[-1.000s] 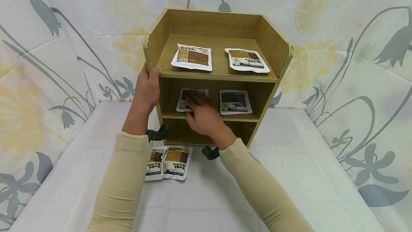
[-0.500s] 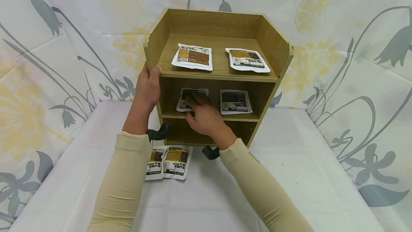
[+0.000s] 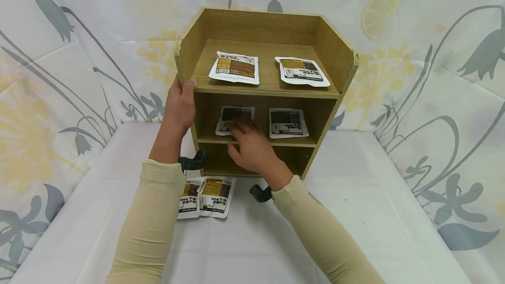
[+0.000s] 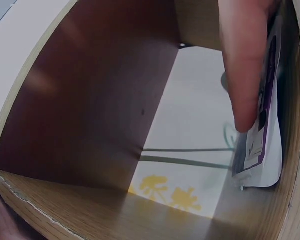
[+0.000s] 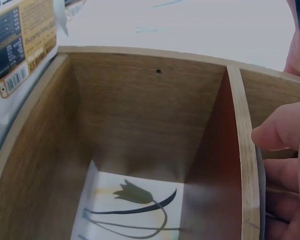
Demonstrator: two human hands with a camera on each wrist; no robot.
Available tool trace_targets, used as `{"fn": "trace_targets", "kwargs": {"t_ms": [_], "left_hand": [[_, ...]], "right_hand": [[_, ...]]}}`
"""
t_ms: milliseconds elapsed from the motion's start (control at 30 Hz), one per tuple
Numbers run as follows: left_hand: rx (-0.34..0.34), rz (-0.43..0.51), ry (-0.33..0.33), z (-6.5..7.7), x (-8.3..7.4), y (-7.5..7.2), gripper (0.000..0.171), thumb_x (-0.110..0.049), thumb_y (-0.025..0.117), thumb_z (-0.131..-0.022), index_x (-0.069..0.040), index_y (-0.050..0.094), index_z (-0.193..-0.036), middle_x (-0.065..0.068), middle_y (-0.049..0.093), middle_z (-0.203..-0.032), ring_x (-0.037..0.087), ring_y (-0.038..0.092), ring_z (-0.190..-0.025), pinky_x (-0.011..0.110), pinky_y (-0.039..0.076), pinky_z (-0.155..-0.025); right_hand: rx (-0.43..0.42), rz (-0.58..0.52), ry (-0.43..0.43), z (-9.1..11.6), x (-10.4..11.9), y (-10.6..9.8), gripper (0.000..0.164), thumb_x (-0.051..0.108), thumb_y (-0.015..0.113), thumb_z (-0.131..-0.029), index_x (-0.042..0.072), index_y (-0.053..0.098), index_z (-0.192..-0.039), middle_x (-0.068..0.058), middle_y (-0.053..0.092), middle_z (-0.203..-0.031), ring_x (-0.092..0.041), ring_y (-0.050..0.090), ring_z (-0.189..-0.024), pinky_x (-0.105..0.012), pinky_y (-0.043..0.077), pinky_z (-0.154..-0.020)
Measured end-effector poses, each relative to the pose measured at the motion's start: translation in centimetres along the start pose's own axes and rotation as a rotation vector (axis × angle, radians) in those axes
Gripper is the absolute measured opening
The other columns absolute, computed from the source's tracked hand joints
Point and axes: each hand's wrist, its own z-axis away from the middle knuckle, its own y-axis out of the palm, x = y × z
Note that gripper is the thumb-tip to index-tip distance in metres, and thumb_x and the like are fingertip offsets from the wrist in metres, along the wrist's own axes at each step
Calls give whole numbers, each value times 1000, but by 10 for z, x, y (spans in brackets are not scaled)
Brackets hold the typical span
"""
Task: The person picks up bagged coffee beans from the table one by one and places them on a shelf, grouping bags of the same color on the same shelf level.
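A small wooden shelf unit (image 3: 262, 25) stands upright, and my left hand (image 3: 179, 106) grips its left side panel, thumb in front. My right hand (image 3: 252, 148) reaches into the middle level, its extended fingers over a dark-labelled white pouch (image 3: 230, 119) lying on the left there. In the left wrist view a finger (image 4: 247, 75) meets the face of that pouch (image 4: 265, 145). The right wrist view has my thumb (image 5: 277, 130) at the front edge of the shelf board, the other fingers partly hidden behind it. Another dark-labelled pouch (image 3: 287, 122) lies on the right of this level.
On the top level lie a brown-labelled pouch (image 3: 235, 68) and a yellow-and-black-labelled pouch (image 3: 303, 72). Two more pouches, one of them this pouch (image 3: 216, 197), lie overlapping on the white cloth (image 3: 252, 249) before the unit. A flower-patterned cloth (image 3: 418, 56) hangs behind.
My right hand has shifted slightly toward me and to the right, its fingers covering less of the left pouch. The left hand keeps its place on the side panel.
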Motion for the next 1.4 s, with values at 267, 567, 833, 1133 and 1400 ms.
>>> {"fn": "trace_targets", "kwargs": {"t_ms": [267, 567, 833, 1133, 1400], "left_hand": [[15, 10, 33, 1, 1, -1, 53, -35, 28, -102, -12, 30, -150, 17, 38, -149, 31, 34, -139, 50, 26, -115], [15, 10, 8, 0, 2, 0, 55, -37, 27, -102, -13, 29, -151, 18, 38, -149, 33, 36, -137, 52, 27, -114], [21, 11, -1, 1, 0, 0, 55, -38, 27, -102, -14, 27, -151, 16, 37, -150, 32, 35, -138, 52, 26, -115], [17, 16, -2, 2, -1, -1, 54, -39, 28, -102, -15, 29, -151, 15, 38, -150, 30, 35, -138, 51, 27, -114], [20, 19, 1, 1, 0, -1, 53, -38, 28, -103, -14, 30, -150, 15, 38, -150, 30, 34, -140, 51, 26, -115]], "right_hand": [[-56, 17, -77, 8, 3, 3, 48, 26, 56, -95, 10, 52, -139, -11, 51, -143, -28, 47, -133, -55, 31, -113], [-131, 20, -149, 21, 9, 6, 47, 25, 58, -93, 8, 55, -136, -11, 53, -140, -28, 48, -131, -52, 34, -111], [-111, -32, -146, 33, 15, 9, 48, 22, 60, -92, 7, 54, -137, -15, 46, -146, -31, 43, -136, -50, 32, -114], [-154, 0, -205, 37, 18, 9, 46, 21, 62, -91, 9, 56, -135, -12, 49, -144, -29, 43, -136, -49, 32, -114], [-126, -19, -257, 47, 27, 21, 44, 21, 62, -92, 10, 58, -134, -11, 49, -145, -27, 40, -139, -47, 28, -117]]}}
